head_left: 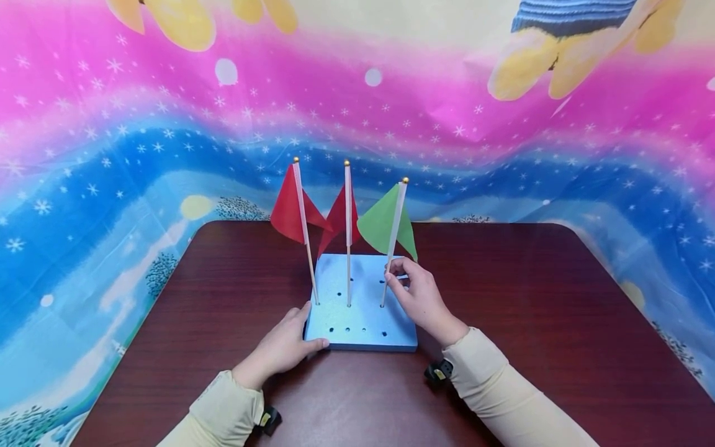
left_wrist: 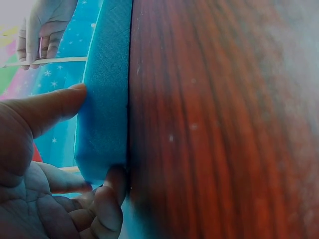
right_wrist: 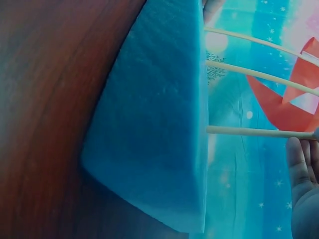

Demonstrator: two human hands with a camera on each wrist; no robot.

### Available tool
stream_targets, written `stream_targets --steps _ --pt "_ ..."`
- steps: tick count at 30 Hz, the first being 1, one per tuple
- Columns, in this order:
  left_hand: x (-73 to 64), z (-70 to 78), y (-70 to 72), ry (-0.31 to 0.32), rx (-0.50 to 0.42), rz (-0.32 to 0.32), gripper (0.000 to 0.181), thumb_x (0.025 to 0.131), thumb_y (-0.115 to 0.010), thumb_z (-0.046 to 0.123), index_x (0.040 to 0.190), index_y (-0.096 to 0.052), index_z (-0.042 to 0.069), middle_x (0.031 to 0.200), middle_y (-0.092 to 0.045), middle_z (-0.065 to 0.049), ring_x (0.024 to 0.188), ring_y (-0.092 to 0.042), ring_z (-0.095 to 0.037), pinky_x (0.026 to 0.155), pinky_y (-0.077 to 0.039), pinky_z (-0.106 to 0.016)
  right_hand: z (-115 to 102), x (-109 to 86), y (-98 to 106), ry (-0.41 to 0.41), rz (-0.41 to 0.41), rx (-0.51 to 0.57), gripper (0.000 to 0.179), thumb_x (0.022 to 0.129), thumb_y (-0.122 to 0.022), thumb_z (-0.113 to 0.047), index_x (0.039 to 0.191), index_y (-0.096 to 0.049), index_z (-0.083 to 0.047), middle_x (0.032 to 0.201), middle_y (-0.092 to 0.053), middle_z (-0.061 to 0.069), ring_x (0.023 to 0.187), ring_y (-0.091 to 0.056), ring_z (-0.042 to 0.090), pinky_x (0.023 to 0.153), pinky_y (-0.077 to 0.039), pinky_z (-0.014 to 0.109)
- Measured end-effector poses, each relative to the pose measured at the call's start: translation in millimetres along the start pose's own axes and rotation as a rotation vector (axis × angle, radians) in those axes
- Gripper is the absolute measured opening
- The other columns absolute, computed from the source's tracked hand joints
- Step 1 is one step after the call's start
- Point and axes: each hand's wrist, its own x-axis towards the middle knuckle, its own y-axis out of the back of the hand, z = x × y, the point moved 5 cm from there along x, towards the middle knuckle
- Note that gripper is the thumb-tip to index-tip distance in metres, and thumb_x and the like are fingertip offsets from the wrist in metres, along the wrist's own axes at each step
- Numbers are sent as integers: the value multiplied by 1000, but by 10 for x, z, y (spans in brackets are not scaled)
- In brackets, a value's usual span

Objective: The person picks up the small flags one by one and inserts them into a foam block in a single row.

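Observation:
A light blue foam board (head_left: 363, 320) with small holes lies on the table. Three flags on thin sticks stand in one row of its holes: a red flag (head_left: 288, 208) leaning left, another red flag (head_left: 342, 217) nearly upright, and a green flag (head_left: 382, 220) tilted right. My right hand (head_left: 421, 298) pinches the green flag's stick between thumb and fingers, just below the cloth. In the right wrist view, that stick (right_wrist: 244, 131) meets the foam at its lower end. My left hand (head_left: 285, 341) grips the board's near left corner, thumb (left_wrist: 60, 104) at the front edge, fingers along the left side.
The dark brown wooden table (head_left: 530, 298) extends around the board on all sides. Behind it hangs a pink and blue curtain (head_left: 419, 124) with snowflakes. Each wrist wears a small black camera, one at the left sleeve (head_left: 229, 406).

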Motion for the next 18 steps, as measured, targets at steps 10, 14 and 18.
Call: stream_targets --steps 10,14,18 --pt "4 16 20 -9 3 3 92 88 -83 31 154 -36 -13 136 -54 -27 115 -58 -31 98 -47 -48 40 -8 29 11 15 -1 8 98 -69 -1 105 -66 -2 98 -70 9 91 -67 23 80 -58 47" --pt "0 19 21 -14 0 3 91 88 -83 30 153 -36 -14 135 -54 -28 116 -58 -32 99 -47 -48 59 -2 29 12 -1 19 8 98 -69 -1 106 -67 -1 97 -70 8 91 -66 22 77 -58 40" --pt "-7 9 13 -12 -4 -3 91 88 -83 30 153 -36 -14 135 -54 -28 117 -58 -32 99 -46 -48 52 -12 32 -5 -16 49 11 98 -69 0 108 -67 -1 96 -70 7 90 -66 22 75 -56 33"
